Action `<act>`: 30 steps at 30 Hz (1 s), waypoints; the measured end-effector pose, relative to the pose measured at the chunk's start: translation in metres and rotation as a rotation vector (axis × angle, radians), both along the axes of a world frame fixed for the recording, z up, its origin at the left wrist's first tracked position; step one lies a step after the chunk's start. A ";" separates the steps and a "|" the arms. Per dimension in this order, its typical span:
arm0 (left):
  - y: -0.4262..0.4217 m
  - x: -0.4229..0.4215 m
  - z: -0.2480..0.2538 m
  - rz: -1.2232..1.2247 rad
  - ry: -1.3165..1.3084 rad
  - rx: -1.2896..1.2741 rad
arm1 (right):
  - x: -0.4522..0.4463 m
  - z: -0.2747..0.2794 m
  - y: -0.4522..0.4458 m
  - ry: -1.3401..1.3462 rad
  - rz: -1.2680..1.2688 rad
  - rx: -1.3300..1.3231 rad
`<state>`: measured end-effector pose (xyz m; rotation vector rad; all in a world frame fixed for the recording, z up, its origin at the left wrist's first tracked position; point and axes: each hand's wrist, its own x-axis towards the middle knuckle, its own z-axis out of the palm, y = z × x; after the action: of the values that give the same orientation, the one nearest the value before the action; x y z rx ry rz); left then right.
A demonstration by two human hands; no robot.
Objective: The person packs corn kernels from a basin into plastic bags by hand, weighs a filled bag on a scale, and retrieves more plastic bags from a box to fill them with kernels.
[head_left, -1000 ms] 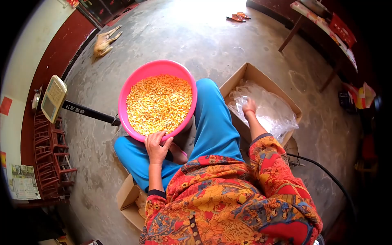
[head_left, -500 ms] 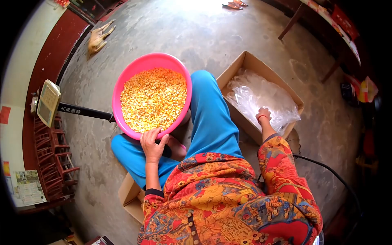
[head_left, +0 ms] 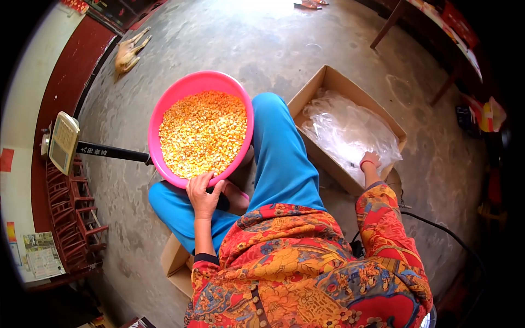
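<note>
A pink basin full of yellow corn kernels stands at centre left, beside my raised knee. My left hand grips its near rim, thumb apart and fingertips over the edge. On my right is a cardboard box holding crumpled clear plastic bags. My right hand, with a red band at the wrist, lies on the plastic near the box's near right corner. Its fingers look bent in, and what they grip is too small to make out.
A scale display on a black post rises left of the basin. A dog lies on the floor at the upper left. Small red chairs line the left wall. Another cardboard box sits by my left side. A table stands upper right.
My right hand has moved across the plastic, rightward and toward me, to the box's near right part. My left hand keeps its place on the basin rim. The view has shifted slightly.
</note>
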<state>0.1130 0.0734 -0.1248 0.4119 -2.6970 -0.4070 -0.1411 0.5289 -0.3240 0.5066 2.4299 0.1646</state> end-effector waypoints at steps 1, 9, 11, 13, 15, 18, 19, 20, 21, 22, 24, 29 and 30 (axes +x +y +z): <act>0.000 0.000 0.000 0.000 -0.002 -0.002 | 0.000 0.004 0.002 0.123 0.000 0.002; 0.000 0.001 0.000 0.005 -0.021 -0.019 | -0.006 -0.011 0.035 0.126 -0.222 -0.111; 0.000 0.001 -0.001 0.003 -0.023 -0.020 | -0.006 -0.032 0.047 0.059 -0.146 -0.103; -0.001 0.001 -0.001 0.004 -0.022 -0.023 | -0.011 -0.047 0.056 -0.004 -0.067 -0.097; -0.001 0.001 0.001 -0.007 -0.022 -0.034 | -0.021 -0.053 0.063 0.170 -0.051 -0.119; -0.001 0.001 0.002 -0.011 -0.030 -0.027 | -0.031 0.018 0.039 0.387 -0.049 -0.292; -0.002 0.001 0.003 -0.011 -0.025 -0.027 | -0.040 0.018 0.040 0.392 -0.049 -0.291; -0.002 0.000 0.004 -0.013 -0.034 0.002 | -0.052 0.019 0.040 0.529 -0.109 -0.353; -0.002 0.001 0.005 -0.014 -0.041 0.030 | -0.064 0.019 0.042 0.667 -0.168 -0.417; -0.003 0.000 0.004 -0.010 -0.030 0.027 | -0.076 0.020 0.045 0.676 -0.163 -0.422; -0.007 0.002 0.001 -0.010 0.016 0.099 | -0.102 0.020 0.049 0.679 -0.233 -0.765; -0.012 0.005 0.003 0.022 0.113 0.310 | -0.128 0.042 0.006 0.554 -0.571 -1.668; -0.013 0.006 0.002 0.032 0.124 0.360 | -0.128 0.057 -0.008 0.541 -0.558 -1.681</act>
<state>0.1186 0.0606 -0.1226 0.5094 -2.4930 -0.8835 -0.2687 0.5211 -0.2671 0.3487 1.8283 -2.1935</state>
